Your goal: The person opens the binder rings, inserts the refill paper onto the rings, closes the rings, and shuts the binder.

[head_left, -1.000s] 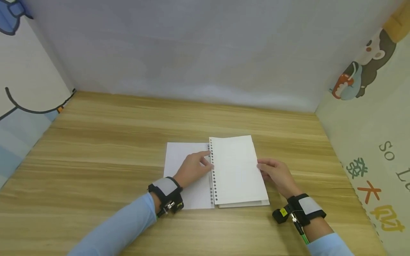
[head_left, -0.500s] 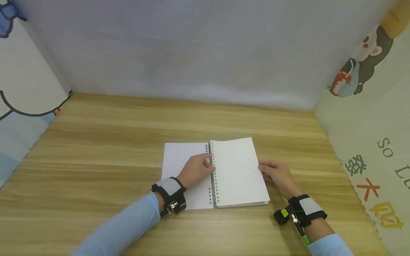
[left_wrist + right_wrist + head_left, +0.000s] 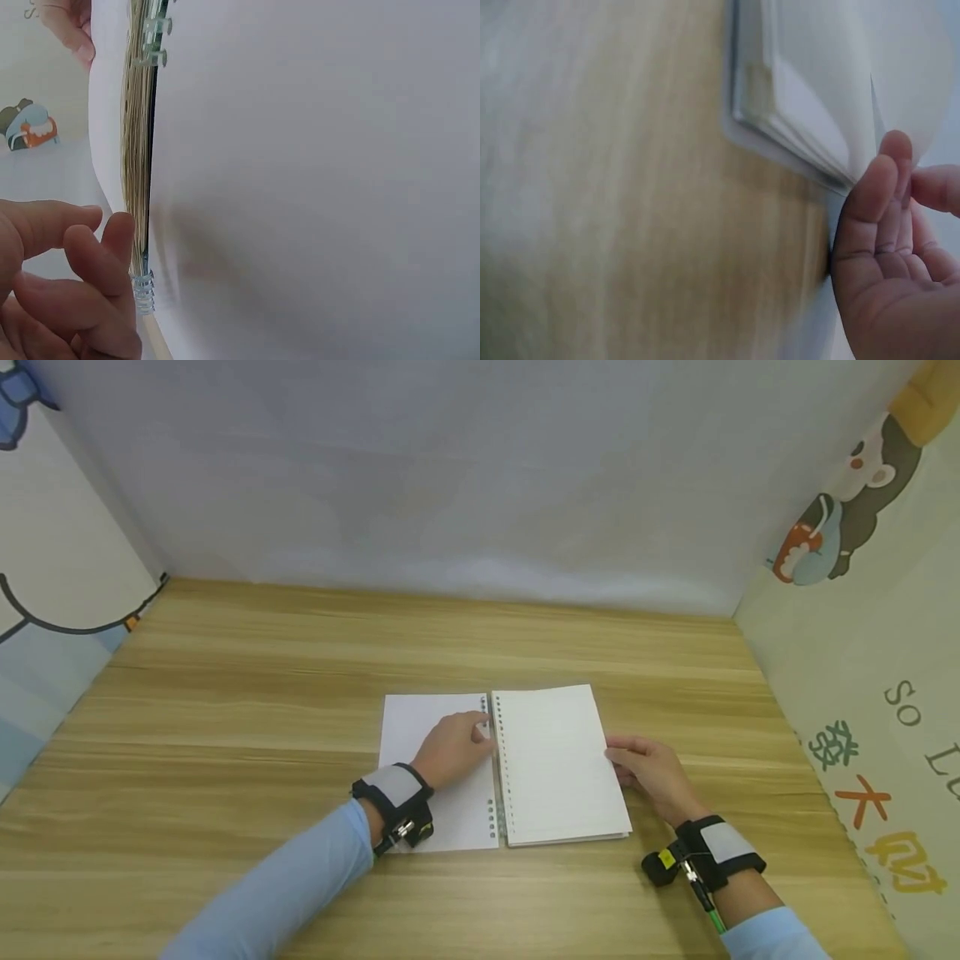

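A ring-bound notebook lies open, its white cover (image 3: 401, 727) to the left and a thick stack of hole-punched pages (image 3: 555, 768) to the right. Clear plastic binding rings (image 3: 154, 45) show along the spine in the left wrist view. Over the cover, my left hand (image 3: 453, 747) has its fingertips beside the punched edge, thumb and fingers bent loosely with nothing seen between them. At the stack's outer edge, my right hand (image 3: 648, 772) pinches the pages between thumb and fingers. The right wrist view shows the lower page corners (image 3: 810, 127) slightly fanned.
The notebook rests on a wood-grain table (image 3: 262, 710). A pale grey wall (image 3: 450, 485) stands behind it. Printed panels with cartoon figures close off both sides, the right panel (image 3: 855, 677) carrying lettering.
The page stack has settled lower and flatter, its gap at the bottom edge narrowing. My left fingertips have drawn slightly left, off the punched edge. The right hand keeps its pinch.
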`<state>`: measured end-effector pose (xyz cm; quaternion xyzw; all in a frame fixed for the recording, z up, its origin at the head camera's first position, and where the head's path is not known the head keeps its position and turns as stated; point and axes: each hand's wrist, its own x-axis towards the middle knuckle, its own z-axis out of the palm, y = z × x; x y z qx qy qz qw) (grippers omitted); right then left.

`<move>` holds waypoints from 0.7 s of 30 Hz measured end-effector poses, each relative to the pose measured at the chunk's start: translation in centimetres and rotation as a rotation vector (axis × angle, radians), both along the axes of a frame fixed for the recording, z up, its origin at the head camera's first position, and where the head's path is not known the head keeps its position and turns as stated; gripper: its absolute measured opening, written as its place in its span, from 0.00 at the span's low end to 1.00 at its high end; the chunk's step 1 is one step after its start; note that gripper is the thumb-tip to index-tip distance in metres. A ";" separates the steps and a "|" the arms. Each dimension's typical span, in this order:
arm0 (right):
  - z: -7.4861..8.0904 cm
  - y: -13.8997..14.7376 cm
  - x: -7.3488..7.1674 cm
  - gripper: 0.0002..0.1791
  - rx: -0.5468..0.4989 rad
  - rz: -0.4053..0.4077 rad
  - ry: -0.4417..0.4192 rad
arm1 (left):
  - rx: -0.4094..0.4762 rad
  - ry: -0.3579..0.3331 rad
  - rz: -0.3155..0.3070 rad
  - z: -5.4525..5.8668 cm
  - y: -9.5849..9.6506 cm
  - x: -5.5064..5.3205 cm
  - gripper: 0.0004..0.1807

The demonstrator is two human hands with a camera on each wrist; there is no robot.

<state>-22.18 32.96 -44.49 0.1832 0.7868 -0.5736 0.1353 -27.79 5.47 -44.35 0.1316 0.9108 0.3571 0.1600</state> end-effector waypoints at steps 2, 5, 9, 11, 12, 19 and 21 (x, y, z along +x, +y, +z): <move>0.0 0.0 0.0 0.23 0.000 0.000 0.002 | -0.018 0.003 -0.003 0.1 0.0 -0.4 0.25; 0.0 0.0 0.0 0.23 -0.001 -0.001 0.000 | -0.041 0.016 -0.031 0.2 0.2 -0.9 0.25; 0.0 -0.1 0.0 0.23 -0.001 -0.001 -0.003 | -0.082 0.028 -0.064 0.1 0.6 -1.4 0.25; 0.0 0.0 -0.1 0.23 0.003 -0.001 -0.005 | -0.114 0.033 -0.067 0.0 0.8 -1.5 0.25; 0.0 0.0 -0.1 0.23 0.008 -0.001 -0.005 | -0.128 0.033 -0.067 0.0 0.9 -1.6 0.26; 0.0 0.0 -0.2 0.22 0.038 0.027 -0.001 | -0.192 0.048 -0.062 -0.3 1.2 -1.5 0.30; 0.0 -0.1 -0.2 0.22 0.047 0.029 -0.005 | -0.204 0.055 -0.065 -0.3 1.3 -1.5 0.29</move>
